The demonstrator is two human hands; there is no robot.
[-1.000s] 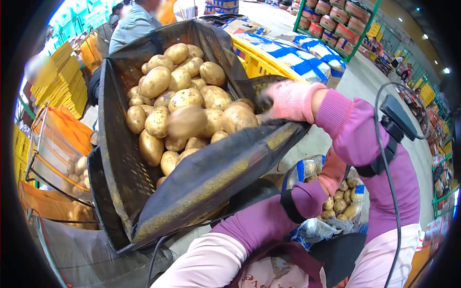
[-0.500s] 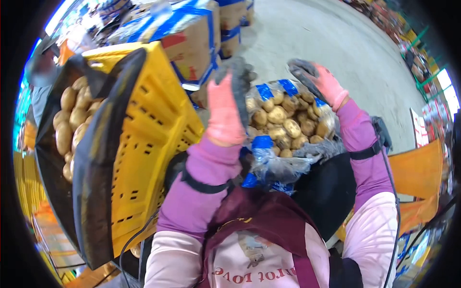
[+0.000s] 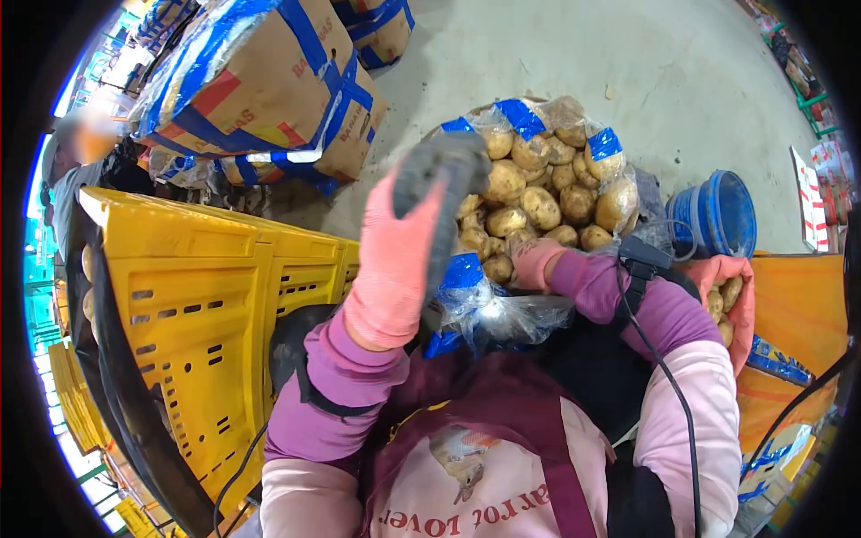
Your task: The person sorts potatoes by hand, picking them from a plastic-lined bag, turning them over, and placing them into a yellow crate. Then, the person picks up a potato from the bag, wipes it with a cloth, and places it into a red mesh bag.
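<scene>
In front of my lap, a heap of round, tan, earth-smudged potatoes (image 3: 541, 208) is lying inside an open, clear plastic bag (image 3: 502, 314), whose sides are showing strips of shiny blue tape (image 3: 520, 118). My right hand, in a pink knitted glove (image 3: 535, 262), is resting at the near side of the heap, its fingers pointing down among the potatoes; they are hiding from view, so I cannot tell how far open they are or whether they are gripping one. My left hand, in a pink glove with a dark grey coated palm (image 3: 420, 211), is hovering at the left edge of the bag, its grey fingers blurring and bending; I cannot tell whether they are closing around anything.

To the right of the bag, a round blue plastic bucket (image 3: 695, 215) is tilting toward its side, and nearer me a salmon-orange sack (image 3: 725, 268) is holding more potatoes. To my left, a slotted yellow plastic crate (image 3: 206, 305) is standing, with a black sheet liner (image 3: 121, 394) hanging over its far side. Beyond it, brown cardboard boxes bound in blue tape (image 3: 256, 99) are sitting on the pale grey floor (image 3: 538, 45).
</scene>
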